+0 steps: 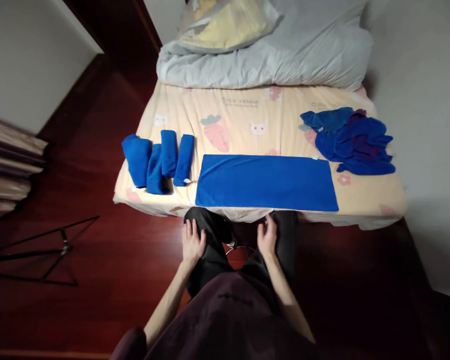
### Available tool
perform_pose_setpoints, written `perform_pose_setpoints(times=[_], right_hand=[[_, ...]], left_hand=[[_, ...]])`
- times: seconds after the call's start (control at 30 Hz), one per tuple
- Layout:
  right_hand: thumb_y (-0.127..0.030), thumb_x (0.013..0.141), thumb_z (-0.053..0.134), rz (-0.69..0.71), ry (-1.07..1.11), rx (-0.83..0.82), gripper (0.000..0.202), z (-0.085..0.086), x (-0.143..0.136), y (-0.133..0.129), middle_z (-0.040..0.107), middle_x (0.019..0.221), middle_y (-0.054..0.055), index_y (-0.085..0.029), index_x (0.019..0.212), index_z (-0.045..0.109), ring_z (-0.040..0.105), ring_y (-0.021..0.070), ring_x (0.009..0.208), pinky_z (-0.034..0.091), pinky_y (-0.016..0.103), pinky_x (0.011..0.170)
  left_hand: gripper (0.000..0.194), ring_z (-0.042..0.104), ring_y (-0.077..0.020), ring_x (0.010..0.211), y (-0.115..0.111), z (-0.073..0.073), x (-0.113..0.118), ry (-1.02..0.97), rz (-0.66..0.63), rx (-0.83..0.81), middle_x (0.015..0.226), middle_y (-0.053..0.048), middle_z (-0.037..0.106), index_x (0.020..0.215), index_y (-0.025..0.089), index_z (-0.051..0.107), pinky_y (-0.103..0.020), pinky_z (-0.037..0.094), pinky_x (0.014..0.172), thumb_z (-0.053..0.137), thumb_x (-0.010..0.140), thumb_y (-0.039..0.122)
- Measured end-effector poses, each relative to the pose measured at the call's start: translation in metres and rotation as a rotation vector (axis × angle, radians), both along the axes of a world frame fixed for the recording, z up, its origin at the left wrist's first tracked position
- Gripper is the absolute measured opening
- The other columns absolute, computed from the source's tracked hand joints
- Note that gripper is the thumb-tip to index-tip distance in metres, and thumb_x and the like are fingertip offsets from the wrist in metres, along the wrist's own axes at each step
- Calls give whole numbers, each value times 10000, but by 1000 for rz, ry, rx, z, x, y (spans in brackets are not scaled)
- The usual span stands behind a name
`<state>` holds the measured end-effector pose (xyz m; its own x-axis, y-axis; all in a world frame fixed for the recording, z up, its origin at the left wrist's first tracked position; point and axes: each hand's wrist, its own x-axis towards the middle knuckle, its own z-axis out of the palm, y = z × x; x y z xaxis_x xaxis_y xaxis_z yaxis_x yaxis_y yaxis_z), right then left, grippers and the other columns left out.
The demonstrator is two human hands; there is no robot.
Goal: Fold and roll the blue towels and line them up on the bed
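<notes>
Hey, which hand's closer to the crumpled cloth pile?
Right: the right hand is lower in the picture and left of the crumpled pile; the left hand is farther left.

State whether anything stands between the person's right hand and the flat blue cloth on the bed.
Nothing visible does: the right hand is by the right thigh, with only the sheet's front edge before the flat blue cloth. The folded cloths lie left of it, the crumpled pile right.
</notes>
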<state>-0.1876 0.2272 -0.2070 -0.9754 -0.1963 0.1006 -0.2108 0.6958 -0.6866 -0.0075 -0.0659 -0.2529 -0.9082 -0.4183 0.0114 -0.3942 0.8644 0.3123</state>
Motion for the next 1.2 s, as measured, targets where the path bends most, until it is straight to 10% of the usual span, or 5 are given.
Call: perform_pose_setpoints(times=[0.17,0.33,0.7,1.07,1.2], right_hand=[[-334,1054,433,392,81,110,604,-12,19,-29,471,1742,55,-293,1637,586,388,334,1661,339,636,1354],[-300,1053,472,134,57,273,707,-14,-19,-8,198,1845,175,-160,1741,390,129,384,1735,205,716,1355],[-269,1024,506,162,36,327,715,-39,-8,-16,191,1850,154,-217,1730,405,199,420,1716,247,723,1333],[-422,1068,476,114,-126,215,653,-40,-8,-15,278,1827,140,-233,1694,467,195,419,1719,195,754,1353],[-485,1055,536,-16,-210,-147,505,-40,-2,-17,603,1600,198,-211,1452,685,573,388,1504,466,666,1241]], left_hand=[[725,158,-331,1718,20,23,-12,-59,-168,42,1840,-129,212,1799,214,226,-591,270,1411,324,1122,456],[672,156,-338,1727,-12,46,-118,-8,-408,44,1843,-130,215,1758,188,346,-610,233,1401,350,1135,439],[639,89,-339,1742,-25,45,-329,-43,-772,-18,1854,-84,202,1733,241,427,-592,76,1408,398,1115,404],[668,116,-315,1740,-173,12,-334,-72,-309,-3,1851,-120,191,1741,161,383,-589,64,1405,333,1139,445],[692,94,-326,1742,-192,19,-336,-37,-138,33,1842,-168,202,1725,88,387,-581,115,1411,344,1114,411]])
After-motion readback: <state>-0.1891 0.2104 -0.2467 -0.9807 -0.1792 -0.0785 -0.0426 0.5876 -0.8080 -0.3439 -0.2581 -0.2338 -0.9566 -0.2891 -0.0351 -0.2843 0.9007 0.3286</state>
